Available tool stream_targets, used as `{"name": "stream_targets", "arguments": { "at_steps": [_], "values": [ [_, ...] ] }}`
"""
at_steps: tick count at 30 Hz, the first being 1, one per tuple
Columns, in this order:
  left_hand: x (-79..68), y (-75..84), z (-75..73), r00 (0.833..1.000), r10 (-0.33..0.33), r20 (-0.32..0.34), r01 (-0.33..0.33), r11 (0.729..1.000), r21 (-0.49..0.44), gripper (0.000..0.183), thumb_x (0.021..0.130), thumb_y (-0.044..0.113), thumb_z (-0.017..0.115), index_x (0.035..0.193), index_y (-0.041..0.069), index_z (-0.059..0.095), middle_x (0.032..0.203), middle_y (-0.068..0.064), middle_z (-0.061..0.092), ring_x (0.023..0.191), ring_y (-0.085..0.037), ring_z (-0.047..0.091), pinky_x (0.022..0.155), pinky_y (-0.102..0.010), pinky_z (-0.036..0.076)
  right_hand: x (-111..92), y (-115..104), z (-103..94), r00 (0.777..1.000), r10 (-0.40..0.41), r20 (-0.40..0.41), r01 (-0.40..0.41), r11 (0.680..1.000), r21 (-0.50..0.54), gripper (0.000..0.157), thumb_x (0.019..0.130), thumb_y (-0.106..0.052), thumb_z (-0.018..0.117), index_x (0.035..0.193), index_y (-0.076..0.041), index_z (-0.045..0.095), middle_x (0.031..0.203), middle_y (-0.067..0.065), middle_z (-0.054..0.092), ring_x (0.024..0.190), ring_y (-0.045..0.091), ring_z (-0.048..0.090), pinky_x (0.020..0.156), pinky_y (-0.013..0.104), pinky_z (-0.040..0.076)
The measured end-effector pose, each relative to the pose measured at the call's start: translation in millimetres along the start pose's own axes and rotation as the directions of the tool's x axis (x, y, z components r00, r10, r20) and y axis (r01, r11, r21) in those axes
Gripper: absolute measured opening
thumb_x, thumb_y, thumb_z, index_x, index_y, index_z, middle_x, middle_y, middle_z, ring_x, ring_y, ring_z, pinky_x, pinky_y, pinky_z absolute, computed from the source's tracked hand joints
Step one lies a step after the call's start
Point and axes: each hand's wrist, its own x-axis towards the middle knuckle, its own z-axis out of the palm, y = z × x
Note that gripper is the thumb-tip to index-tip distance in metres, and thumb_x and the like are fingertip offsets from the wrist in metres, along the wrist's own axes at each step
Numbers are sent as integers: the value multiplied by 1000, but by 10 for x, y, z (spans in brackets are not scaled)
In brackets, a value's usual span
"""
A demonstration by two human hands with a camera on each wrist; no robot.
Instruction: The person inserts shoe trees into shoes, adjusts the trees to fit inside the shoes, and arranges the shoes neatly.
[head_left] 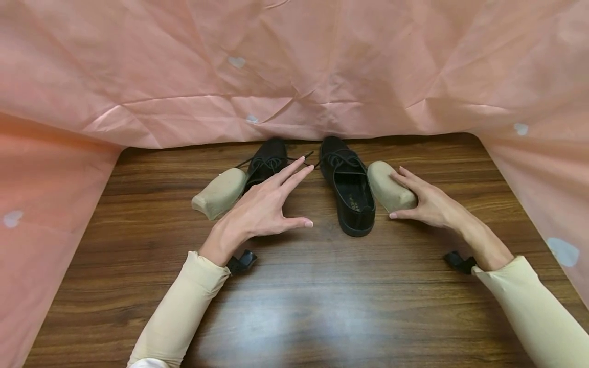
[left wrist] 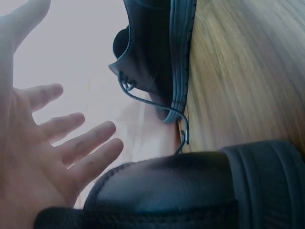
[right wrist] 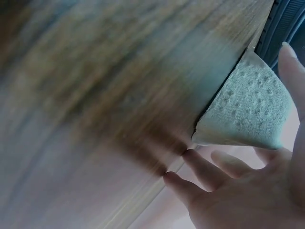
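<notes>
A pair of black lace-up shoes stands side by side, the left shoe (head_left: pixel 269 153) partly hidden by my left hand (head_left: pixel 259 209). That hand hovers above its heel side, fingers extended and thumb apart, holding nothing. In the left wrist view its palm (left wrist: pixel 33 157) faces the left shoe (left wrist: pixel 176 183), with the right shoe (left wrist: pixel 155 47) beyond. A beige, toe-shaped shoe filler (head_left: pixel 223 191) lies left of the left shoe. My right hand (head_left: pixel 430 202) is spread around a second beige filler (head_left: pixel 386 184) beside the right shoe (head_left: pixel 359 217); its fingers look extended, not clamped.
The shoes and fillers sit on a brown wood-grain tabletop (head_left: pixel 285 286). A pink cloth (head_left: pixel 294 66) with pale hearts hangs behind it and at both sides. Loose laces (head_left: pixel 309 156) stretch between the two shoes. Black straps (head_left: pixel 241 261) are on my wrists.
</notes>
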Motion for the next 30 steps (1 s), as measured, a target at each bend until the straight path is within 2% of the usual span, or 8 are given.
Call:
{"name": "stream_targets", "arguments": {
  "at_steps": [4, 12, 22, 30],
  "values": [
    [28, 44, 21, 1000, 8, 8, -8, 1000, 8, 100, 81, 73, 63, 160, 30, 19, 165, 10, 10, 141, -20, 39, 88, -44, 53, -5, 1, 4, 1000, -14, -5, 14, 1000, -6, 90, 81, -36, 83, 154, -13, 37, 163, 21, 17, 142, 49, 25, 104, 63, 29],
    [70, 126, 64, 999, 29, 46, -29, 1000, -11, 97, 83, 74, 59, 160, 33, 16, 165, 9, 10, 139, -22, 41, 93, -44, 51, -16, 19, 8, 999, -33, -27, 32, 999, -22, 84, 82, -33, 82, 153, -13, 41, 162, 21, 21, 141, 49, 28, 104, 62, 31],
    [128, 193, 139, 997, 36, 72, -34, 999, -28, 95, 84, 74, 56, 160, 33, 17, 165, 8, 11, 139, -22, 42, 95, -47, 50, -28, 13, -6, 998, -40, -53, 41, 999, 16, 79, 85, -31, 80, 152, -13, 43, 161, 20, 22, 142, 48, 28, 105, 62, 29],
    [161, 237, 230, 993, 10, 115, -8, 1000, -19, 93, 85, 73, 56, 160, 32, 19, 166, 7, 12, 143, -15, 34, 100, -41, 46, -41, 8, -19, 996, -26, -82, 29, 999, 37, 76, 87, -31, 78, 152, -15, 42, 161, 19, 23, 142, 47, 28, 106, 63, 28]
  ]
}}
